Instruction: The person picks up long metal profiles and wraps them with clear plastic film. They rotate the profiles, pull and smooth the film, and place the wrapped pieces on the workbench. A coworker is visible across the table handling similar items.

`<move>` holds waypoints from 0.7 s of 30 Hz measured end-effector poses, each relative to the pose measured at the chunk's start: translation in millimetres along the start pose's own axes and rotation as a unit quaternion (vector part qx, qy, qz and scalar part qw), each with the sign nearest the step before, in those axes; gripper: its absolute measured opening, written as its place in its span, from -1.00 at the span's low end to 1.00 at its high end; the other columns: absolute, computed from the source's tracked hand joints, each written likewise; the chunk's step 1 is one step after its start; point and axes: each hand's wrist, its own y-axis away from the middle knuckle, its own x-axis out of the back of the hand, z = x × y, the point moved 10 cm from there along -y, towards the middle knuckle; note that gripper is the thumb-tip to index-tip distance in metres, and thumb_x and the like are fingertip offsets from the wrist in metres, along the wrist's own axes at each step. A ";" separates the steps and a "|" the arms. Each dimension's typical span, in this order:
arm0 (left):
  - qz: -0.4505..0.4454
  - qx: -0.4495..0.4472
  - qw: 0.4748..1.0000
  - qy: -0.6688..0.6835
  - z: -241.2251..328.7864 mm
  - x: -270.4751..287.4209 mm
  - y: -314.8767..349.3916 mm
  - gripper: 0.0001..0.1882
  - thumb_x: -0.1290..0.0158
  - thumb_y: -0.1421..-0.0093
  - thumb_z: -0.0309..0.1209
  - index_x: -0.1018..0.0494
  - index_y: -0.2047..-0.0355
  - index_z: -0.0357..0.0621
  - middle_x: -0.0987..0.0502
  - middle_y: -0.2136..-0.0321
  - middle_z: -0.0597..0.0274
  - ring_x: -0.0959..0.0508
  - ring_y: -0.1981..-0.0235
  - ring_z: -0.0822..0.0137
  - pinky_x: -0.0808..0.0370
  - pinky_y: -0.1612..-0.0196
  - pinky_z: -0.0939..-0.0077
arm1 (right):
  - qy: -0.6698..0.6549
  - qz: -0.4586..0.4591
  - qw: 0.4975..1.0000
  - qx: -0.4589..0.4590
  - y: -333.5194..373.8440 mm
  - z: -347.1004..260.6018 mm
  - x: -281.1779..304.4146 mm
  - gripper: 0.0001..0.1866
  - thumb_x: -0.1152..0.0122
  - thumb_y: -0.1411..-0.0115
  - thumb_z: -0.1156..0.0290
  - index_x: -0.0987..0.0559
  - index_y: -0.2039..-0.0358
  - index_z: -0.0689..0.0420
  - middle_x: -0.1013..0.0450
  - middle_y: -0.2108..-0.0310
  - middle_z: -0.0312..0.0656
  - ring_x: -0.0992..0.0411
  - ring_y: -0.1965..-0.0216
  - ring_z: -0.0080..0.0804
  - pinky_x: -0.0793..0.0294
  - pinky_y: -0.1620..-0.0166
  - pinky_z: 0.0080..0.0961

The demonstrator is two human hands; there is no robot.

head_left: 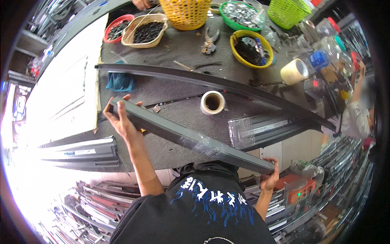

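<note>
A long dark grey metal profile bar, wrapped in clear film in places, slants across in front of my body. Its far left end sits in my left hand, with the fingers and thumb round it. At the lower right end, my right hand is closed round the other tip. Beyond the bar, a roll of clear tape stands on the dark workbench. Another long black profile lies slanting across the bench behind the roll. A blue-green cloth lies partly under that profile's left end.
Pliers, a yellow bowl, a cream basket and a green basket of metal bits stand farther back. A tape roll and jars are at right. Film-wrapped profiles lie near the edge; another person is at right.
</note>
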 end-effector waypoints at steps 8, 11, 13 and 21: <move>0.112 0.030 0.987 -0.110 -11.0 64.0 -38.9 -0.47 -0.13 -0.24 -0.04 -0.24 -0.07 -0.02 -0.57 0.12 0.07 -0.62 0.37 0.17 -0.61 0.33 0.35 | -0.088 -0.179 0.980 -0.008 17.7 -35.9 -64.2 -0.16 0.31 -0.36 -0.43 -0.45 0.30 0.25 -0.53 0.36 0.12 -0.53 0.32 -0.16 -0.50 0.26 -0.30; 0.093 0.055 0.989 -0.097 -20.7 83.1 -53.6 -0.46 -0.06 -0.28 -0.01 -0.23 -0.11 -0.05 -0.55 0.04 0.02 -0.62 0.29 0.18 -0.59 0.26 0.34 | -0.094 -0.220 0.968 -0.081 27.4 -20.9 -87.6 -0.11 0.39 -0.40 -0.38 -0.47 0.42 0.32 -0.51 0.42 0.22 -0.53 0.38 -0.06 -0.54 0.19 -0.20; 0.080 0.019 0.990 -0.113 -13.5 94.3 -61.7 -0.45 -0.01 -0.29 0.00 -0.24 -0.15 -0.03 -0.55 -0.02 0.07 -0.60 0.26 0.19 -0.57 0.28 0.35 | -0.098 -0.181 0.972 -0.111 29.8 -8.3 -87.3 -0.15 0.35 -0.42 -0.32 -0.49 0.44 0.31 -0.53 0.40 0.26 -0.54 0.38 -0.04 -0.55 0.18 -0.19; 0.084 0.050 0.991 -0.093 -17.9 139.3 -93.1 -0.41 0.03 -0.30 0.07 -0.30 -0.22 0.05 -0.52 -0.18 0.39 -0.53 0.29 0.31 -0.51 0.26 0.50 | -0.049 -0.127 0.983 -0.121 40.2 26.4 -71.7 -0.34 0.23 -0.48 0.04 -0.53 0.59 0.27 -0.56 0.48 0.22 -0.61 0.38 0.04 -0.59 0.24 -0.22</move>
